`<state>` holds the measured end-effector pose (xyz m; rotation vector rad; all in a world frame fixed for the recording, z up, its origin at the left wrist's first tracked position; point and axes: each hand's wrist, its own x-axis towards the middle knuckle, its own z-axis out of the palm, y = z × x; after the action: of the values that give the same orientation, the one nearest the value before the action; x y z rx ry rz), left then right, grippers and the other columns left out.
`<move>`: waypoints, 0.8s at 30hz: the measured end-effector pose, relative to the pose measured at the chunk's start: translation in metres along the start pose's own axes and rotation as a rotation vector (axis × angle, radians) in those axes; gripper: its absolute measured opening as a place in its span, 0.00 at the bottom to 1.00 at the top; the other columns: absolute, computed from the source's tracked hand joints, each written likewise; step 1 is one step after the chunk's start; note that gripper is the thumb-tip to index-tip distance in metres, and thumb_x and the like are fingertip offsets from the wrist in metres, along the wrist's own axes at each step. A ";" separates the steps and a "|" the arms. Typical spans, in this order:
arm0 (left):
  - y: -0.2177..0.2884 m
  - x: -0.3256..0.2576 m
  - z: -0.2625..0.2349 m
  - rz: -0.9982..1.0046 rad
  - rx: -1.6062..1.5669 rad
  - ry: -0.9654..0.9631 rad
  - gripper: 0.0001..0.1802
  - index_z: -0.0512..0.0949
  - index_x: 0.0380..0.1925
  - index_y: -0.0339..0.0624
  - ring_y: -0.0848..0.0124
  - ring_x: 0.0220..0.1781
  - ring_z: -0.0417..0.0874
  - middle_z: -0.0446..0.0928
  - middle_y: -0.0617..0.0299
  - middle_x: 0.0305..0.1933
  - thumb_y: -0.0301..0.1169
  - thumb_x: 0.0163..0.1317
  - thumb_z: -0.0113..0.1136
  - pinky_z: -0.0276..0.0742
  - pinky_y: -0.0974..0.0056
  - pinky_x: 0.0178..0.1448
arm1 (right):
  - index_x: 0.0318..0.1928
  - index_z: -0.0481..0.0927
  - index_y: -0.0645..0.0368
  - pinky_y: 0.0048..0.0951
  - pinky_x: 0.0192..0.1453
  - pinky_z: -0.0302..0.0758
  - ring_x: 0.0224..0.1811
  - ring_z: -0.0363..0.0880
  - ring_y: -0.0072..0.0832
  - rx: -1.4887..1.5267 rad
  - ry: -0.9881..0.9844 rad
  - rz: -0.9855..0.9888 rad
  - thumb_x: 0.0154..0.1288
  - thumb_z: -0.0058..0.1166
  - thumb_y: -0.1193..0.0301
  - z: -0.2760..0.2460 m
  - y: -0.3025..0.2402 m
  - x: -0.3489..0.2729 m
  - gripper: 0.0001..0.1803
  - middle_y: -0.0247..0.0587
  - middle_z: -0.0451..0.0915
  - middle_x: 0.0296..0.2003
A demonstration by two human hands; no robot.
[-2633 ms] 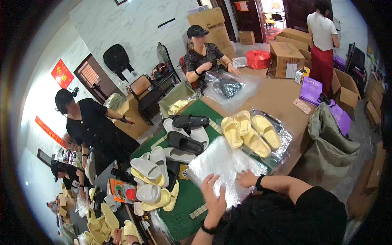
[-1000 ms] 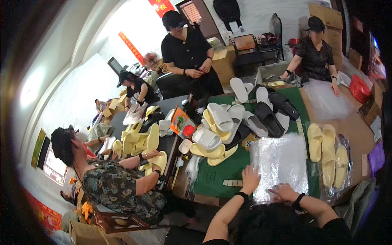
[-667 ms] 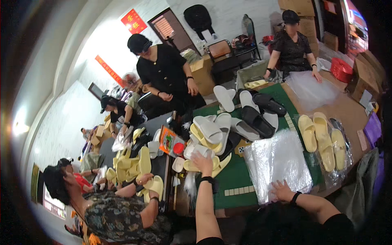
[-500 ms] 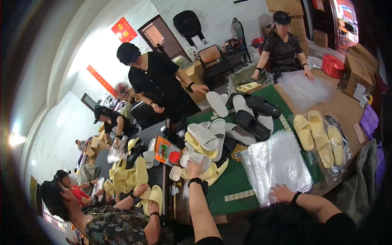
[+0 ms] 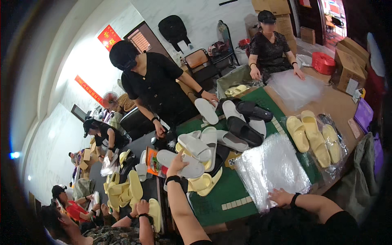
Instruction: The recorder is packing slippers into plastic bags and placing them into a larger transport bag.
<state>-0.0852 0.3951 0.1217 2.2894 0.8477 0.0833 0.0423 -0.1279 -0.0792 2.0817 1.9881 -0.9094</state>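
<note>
My left hand [image 5: 177,165] grips a light grey slipper [image 5: 193,170], raised over the near left side of the slipper pile. Fingers spread, my right hand [image 5: 281,197] lies flat on the near edge of a stack of clear plastic bags [image 5: 270,163]. Beyond the left hand are more grey slippers [image 5: 195,147]. Pale yellow slippers [image 5: 206,182] lie just below the held one. Black slippers [image 5: 245,131] sit farther back in the pile. Bagged yellow slippers [image 5: 312,132] rest to the right of the stack.
The green mat [image 5: 212,210] bears a row of pale tiles [image 5: 237,203]. Across the table, a person in black [image 5: 159,85] has a hand at a white slipper [image 5: 207,111]. Another person sits behind clear bags [image 5: 296,87]. At left, a co-worker's hands [image 5: 136,207] are near yellow slippers [image 5: 122,190].
My left hand has lifted a grey slipper off the near left of the pile. Across the table, the standing person has leaned in and reached the white slipper. My right hand stays on the bags.
</note>
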 end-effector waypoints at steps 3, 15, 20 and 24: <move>0.001 0.023 -0.012 -0.054 0.122 -0.115 0.54 0.47 0.66 0.47 0.60 0.43 0.78 0.76 0.48 0.42 0.28 0.37 0.67 0.72 0.62 0.45 | 0.63 0.58 0.40 0.64 0.63 0.50 0.69 0.43 0.46 -0.003 -0.049 0.009 0.53 0.56 0.55 0.001 0.000 0.006 0.37 0.34 0.47 0.68; 0.022 0.051 0.014 -0.296 0.153 -0.387 0.44 0.58 0.59 0.45 0.70 0.21 0.70 0.73 0.60 0.25 0.21 0.38 0.68 0.65 0.66 0.24 | 0.66 0.48 0.33 0.65 0.64 0.45 0.70 0.40 0.47 0.066 -0.080 0.072 0.59 0.48 0.63 0.009 -0.006 0.009 0.36 0.34 0.45 0.68; -0.003 0.024 0.010 -0.055 -0.072 -0.230 0.38 0.60 0.55 0.37 0.71 0.29 0.72 0.72 0.59 0.28 0.21 0.42 0.64 0.70 0.66 0.30 | 0.64 0.42 0.15 0.70 0.61 0.46 0.68 0.41 0.58 -0.015 -0.085 0.060 0.64 0.42 0.66 -0.029 -0.032 0.001 0.36 0.46 0.47 0.67; 0.060 -0.019 0.024 -0.126 -0.674 -0.220 0.34 0.58 0.55 0.38 0.65 0.39 0.76 0.73 0.55 0.43 0.17 0.45 0.59 0.74 0.68 0.38 | 0.63 0.44 0.14 0.74 0.57 0.48 0.67 0.44 0.58 -0.040 0.024 0.090 0.67 0.34 0.61 -0.018 -0.032 0.002 0.29 0.44 0.50 0.66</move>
<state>-0.0602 0.3366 0.1444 1.5791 0.7091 0.0494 0.0180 -0.1131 -0.0556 2.1507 1.8910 -0.8254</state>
